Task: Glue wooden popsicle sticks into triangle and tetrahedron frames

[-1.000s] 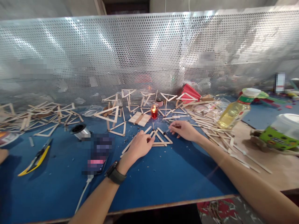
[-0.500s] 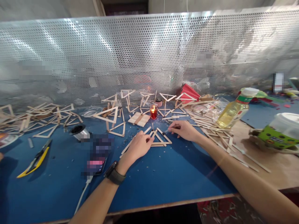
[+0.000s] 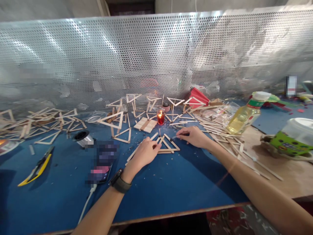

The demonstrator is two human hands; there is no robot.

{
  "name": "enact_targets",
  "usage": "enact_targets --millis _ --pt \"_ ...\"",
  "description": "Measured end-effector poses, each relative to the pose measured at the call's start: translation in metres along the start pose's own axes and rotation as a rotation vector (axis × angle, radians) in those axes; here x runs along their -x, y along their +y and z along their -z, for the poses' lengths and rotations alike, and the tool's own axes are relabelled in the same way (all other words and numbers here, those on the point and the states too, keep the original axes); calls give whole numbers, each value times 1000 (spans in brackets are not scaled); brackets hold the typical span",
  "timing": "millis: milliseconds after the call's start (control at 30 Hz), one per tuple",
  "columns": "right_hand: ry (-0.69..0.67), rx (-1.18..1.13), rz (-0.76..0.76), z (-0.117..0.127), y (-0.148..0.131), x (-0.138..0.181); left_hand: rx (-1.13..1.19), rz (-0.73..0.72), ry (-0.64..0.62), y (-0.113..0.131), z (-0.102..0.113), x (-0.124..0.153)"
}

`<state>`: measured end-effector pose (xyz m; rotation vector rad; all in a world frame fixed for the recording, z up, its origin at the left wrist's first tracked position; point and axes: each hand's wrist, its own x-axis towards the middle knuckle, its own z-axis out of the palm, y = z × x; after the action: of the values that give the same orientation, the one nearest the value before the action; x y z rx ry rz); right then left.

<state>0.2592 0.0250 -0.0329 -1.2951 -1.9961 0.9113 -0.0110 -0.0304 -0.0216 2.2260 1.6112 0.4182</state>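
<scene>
A triangular frame of wooden craft sticks [image 3: 168,151] lies on the blue tabletop in front of me. My left hand [image 3: 146,151], wearing a dark watch on its wrist, is closed over the left side of this frame, fingers curled on its sticks. Just right of the frame, my right hand [image 3: 192,135] makes a pinch by the frame's right side. Whatever small, thin thing sits between those fingertips is too fine to name. A dark blob marks the frame's right stick close to them. Behind the frame, a lit candle in a red glass [image 3: 160,118] burns.
A stack of craft sticks [image 3: 146,125] lies left of the candle. Several stick triangles stand along the perforated metal panel [image 3: 156,65]. Leftward are a wire spool [image 3: 83,139], yellow-handled cutters [image 3: 40,169] and a phone [image 3: 104,163]. An oil bottle [image 3: 244,114] stands right, beside loose sticks.
Both my hands stay almost where they were, by the stick frame. A small bit of another person's hand at the far left edge has gone out of view.
</scene>
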Motion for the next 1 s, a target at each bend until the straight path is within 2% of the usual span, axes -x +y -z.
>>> enact_targets --millis 267,433,500,600,667,733,867,1000 --pt "-3 247 180 9 2 -2 9 -22 -17 -2 -2 0" --pt "39 283 187 18 7 -1 8 -2 -31 0 1 1" --pt "92 285 173 22 5 1 3 8 -31 2 2 1" --pt "251 254 140 25 -2 3 -6 17 -14 4 3 2" --pt "350 234 97 24 -7 3 -6 10 -5 4 3 1" --pt "394 228 87 19 -7 3 -4 -2 7 2 1 1" --pt "337 260 169 4 3 0 6 -28 31 0 -1 1" --pt "264 312 176 -4 14 -2 24 -48 59 -1 -1 -1"
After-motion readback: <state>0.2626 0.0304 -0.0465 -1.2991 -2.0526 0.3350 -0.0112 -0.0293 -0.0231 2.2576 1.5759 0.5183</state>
